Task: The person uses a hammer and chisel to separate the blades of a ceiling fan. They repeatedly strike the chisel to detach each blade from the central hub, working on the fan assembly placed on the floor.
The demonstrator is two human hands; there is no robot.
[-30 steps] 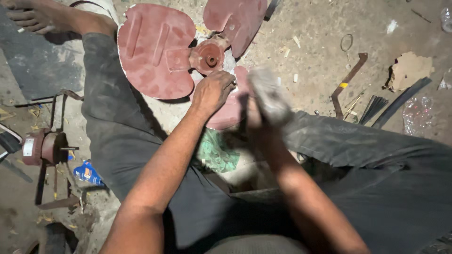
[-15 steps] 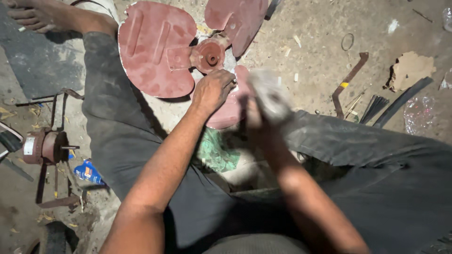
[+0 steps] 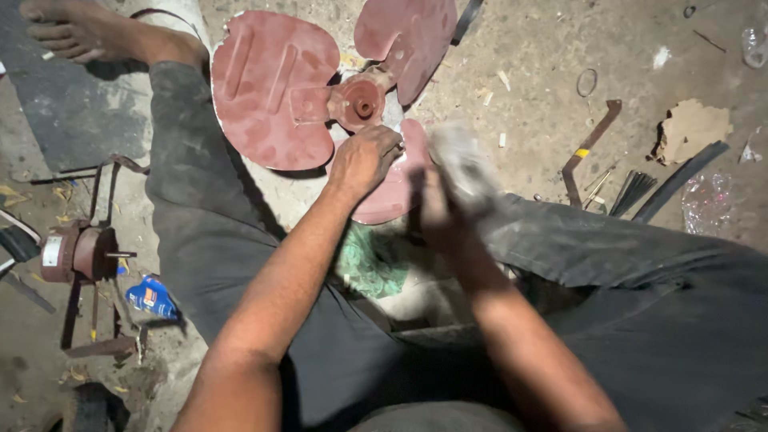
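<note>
A person sits on the dirt floor with legs spread, and a red three-bladed fan blade lies flat on the ground between the legs. Its round hub faces upward. Two blades spread away from the person; the third points toward the body and is largely covered by the hands.

The left hand rests on the near blade just below the hub, fingers curled and pressing down on the metal. The right hand is closed around a pale, crumpled rag, held against the same near blade. The rag and the hand are blurred, so the exact finger placement cannot be told.

A green cloth lies bunched on the lap below the near blade.

The person's bare foot rests at the upper left on a dark mat. At the left edge stands a small rusty motor on a metal frame, with a blue packet near it. To the right of the fan blade lie a bent rusty metal strip, a small ring, a piece of cardboard and a dark flat bar.
</note>
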